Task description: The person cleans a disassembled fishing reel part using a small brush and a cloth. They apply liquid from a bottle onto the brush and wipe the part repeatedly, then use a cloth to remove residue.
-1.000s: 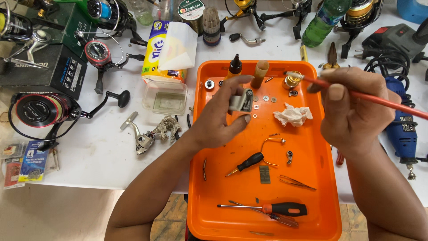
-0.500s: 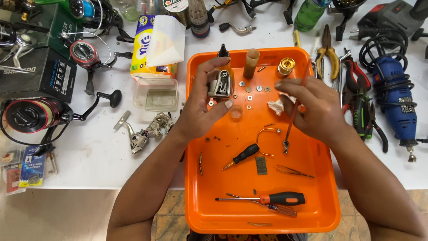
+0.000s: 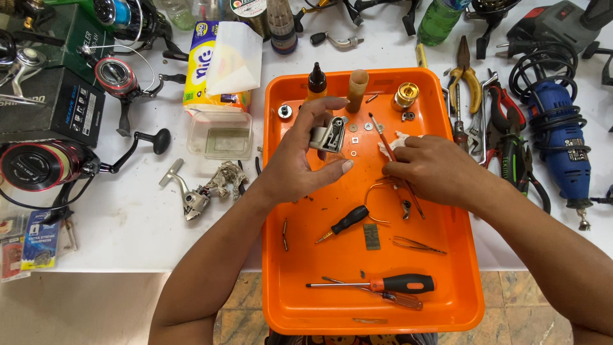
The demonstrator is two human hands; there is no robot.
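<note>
Your right hand has dropped onto the crumpled tissue, pinching the red brush – your left hand grips the grey reel part above the orange tray; washers and screwdrivers lie around.

Repair workbench: fishing reels, pliers, rotary tool, orange parts tray.

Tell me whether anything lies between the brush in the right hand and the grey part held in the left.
Nothing visible does. Between the grey part in the left hand and the brush in the right hand lie only flat washers on the orange tray.
</note>
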